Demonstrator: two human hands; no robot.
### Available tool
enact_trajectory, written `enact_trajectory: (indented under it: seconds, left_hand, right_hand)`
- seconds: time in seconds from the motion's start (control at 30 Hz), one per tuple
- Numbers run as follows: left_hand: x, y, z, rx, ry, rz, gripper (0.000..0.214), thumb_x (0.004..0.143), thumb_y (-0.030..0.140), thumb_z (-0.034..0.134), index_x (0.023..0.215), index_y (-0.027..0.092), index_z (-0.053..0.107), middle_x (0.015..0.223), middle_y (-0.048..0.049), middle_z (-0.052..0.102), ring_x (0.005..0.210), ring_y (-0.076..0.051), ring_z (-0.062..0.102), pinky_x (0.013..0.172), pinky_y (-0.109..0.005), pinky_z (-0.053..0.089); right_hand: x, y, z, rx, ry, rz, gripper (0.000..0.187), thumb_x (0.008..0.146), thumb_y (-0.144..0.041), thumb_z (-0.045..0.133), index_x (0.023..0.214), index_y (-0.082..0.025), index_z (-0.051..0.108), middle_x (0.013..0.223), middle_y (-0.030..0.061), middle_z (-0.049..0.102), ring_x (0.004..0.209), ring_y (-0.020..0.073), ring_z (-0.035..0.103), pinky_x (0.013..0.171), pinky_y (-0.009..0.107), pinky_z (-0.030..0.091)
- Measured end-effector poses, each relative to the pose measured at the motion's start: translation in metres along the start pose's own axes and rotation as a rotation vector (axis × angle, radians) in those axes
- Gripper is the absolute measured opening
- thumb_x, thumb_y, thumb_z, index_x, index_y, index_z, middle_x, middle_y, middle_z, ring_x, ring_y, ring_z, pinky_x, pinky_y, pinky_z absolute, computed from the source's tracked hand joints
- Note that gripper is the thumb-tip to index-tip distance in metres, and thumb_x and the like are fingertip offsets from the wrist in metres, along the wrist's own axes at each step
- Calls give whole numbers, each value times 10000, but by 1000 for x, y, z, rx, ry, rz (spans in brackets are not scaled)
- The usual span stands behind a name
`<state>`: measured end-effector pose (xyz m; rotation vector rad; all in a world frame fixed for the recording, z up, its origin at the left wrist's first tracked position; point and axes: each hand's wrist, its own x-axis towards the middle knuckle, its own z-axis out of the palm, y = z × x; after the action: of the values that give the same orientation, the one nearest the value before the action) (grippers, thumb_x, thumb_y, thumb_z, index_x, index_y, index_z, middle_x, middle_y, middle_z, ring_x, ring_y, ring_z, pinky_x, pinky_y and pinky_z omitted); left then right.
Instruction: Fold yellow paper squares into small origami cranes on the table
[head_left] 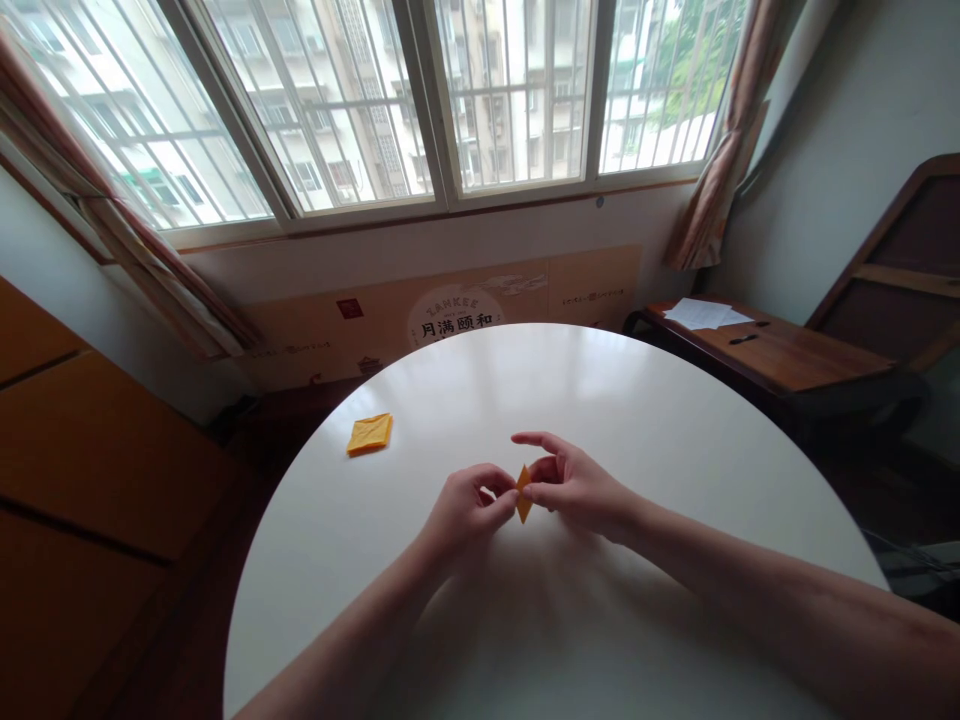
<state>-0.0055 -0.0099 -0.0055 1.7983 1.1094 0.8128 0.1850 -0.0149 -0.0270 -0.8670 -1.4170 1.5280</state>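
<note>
A small piece of folded orange paper (523, 507), diamond-shaped from here, is held upright above the table between both hands. My left hand (471, 503) pinches its left side with thumb and fingers. On the right side, my right hand (574, 487) grips it between thumb and bent fingers, the index finger stretched out to the left above it. The fingers hide part of the paper's edges. Farther off on the left lies a flat, square yellow-orange packet (370, 434), apart from both hands.
The round white table (600, 390) fills the middle of the view. Beyond its right edge stands a low wooden table (810, 350) with white papers (706, 314) on it. A brown cabinet (90, 480) is at the left. Behind are a printed box (330, 330) and barred windows.
</note>
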Motion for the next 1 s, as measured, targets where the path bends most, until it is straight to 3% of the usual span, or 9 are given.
enact_trajectory:
  seconds: [0.1,0.27,0.47,0.7,0.87,1.0]
  left_hand:
    - [6,-8,-4,-116,-18,-90,258,745,399,712,740,141,713,674,-38,675,606,-149,577,562,-248,467]
    - [12,-17,-5,-177,54,-129,350,743,481,704,785,134,693,623,-5,597,564,-133,536,495,-229,461]
    - [11,-10,0,-182,101,-156,354,732,471,733,806,125,711,681,-22,619,607,-136,532,485,-211,437]
    - [21,3,-1,-234,40,-219,267,749,386,720,793,123,715,731,-52,661,617,-125,553,469,-177,390]
    - [31,4,6,-281,111,-215,305,809,449,630,857,149,658,932,-95,688,740,-166,642,453,-174,418]
    - [32,-1,8,-273,122,-179,351,803,452,652,968,146,697,948,-105,703,858,-212,657,479,-192,471]
  right_hand:
    - [2,-3,-2,-59,55,54,588,828,-249,712,1375,-205,500,845,25,696,773,171,640,655,282,512]
    - [3,-7,-5,-9,82,123,514,842,-265,683,1327,-194,531,973,64,692,788,168,633,611,279,557]
    - [2,-4,-4,-18,58,62,577,765,-225,726,1309,-195,537,885,30,694,774,172,644,567,262,560]
    - [-2,-11,-3,-22,143,56,551,744,-196,653,1284,-189,544,827,20,660,762,179,624,493,234,541]
    - [0,-13,-7,-2,215,83,608,723,-200,642,1313,-197,498,833,15,617,735,179,598,422,216,503]
    - [2,-9,-11,7,243,88,613,726,-206,648,1317,-220,488,832,7,611,716,171,594,417,206,490]
